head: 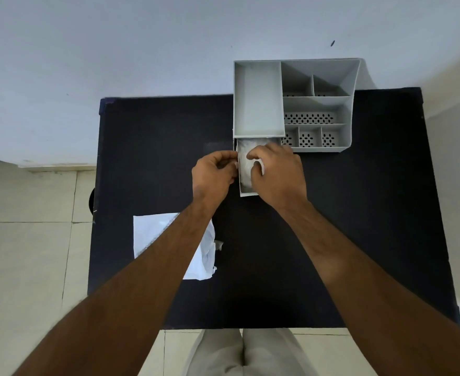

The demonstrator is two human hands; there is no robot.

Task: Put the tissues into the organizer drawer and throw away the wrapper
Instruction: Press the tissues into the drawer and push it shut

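Note:
A grey organizer (258,99) stands at the far edge of the black table. Its drawer (248,192) is pulled out toward me. White tissues (245,169) lie inside the drawer. My right hand (277,175) rests on top of them, fingers curled on the tissue stack. My left hand (214,176) sits at the drawer's left wall, fingertips pinched at its rim. The white plastic wrapper (153,232) lies flat on the table near the left front, partly hidden under my left forearm.
The black table (359,213) stands against a pale wall, with tiled floor to its left and front. The organizer's open compartments (315,118) on the right have perforated bottoms. My legs show below the table's near edge.

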